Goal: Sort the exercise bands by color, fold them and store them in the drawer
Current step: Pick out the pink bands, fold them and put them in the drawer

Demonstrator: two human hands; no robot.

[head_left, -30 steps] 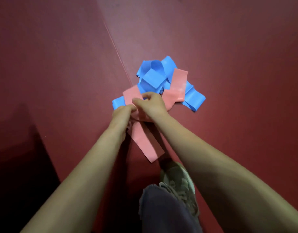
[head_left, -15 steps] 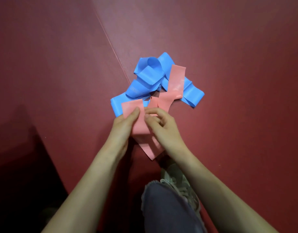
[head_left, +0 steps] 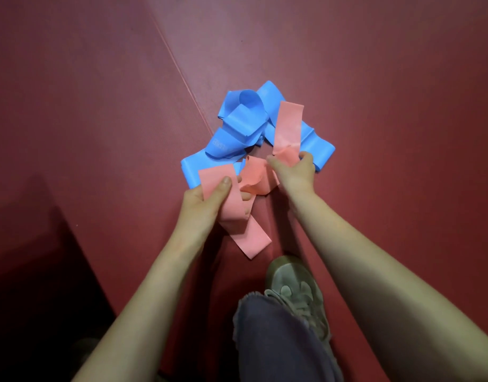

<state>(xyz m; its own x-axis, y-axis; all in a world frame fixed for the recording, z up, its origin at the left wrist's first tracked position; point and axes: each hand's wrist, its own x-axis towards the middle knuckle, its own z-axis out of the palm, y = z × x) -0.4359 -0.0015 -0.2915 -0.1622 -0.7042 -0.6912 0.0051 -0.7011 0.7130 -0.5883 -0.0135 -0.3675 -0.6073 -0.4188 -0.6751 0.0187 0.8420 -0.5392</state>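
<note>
Gripping one end of the pink band, the left hand is holding it low over the red floor; the right hand is pinching its far stretch, which is lying across the blue bands. Risk: a pull could be dragging blue loops along.

floor: dark red, thin seam | shoe: grey, laced (toe forward) | trouser leg: frayed hem
</note>
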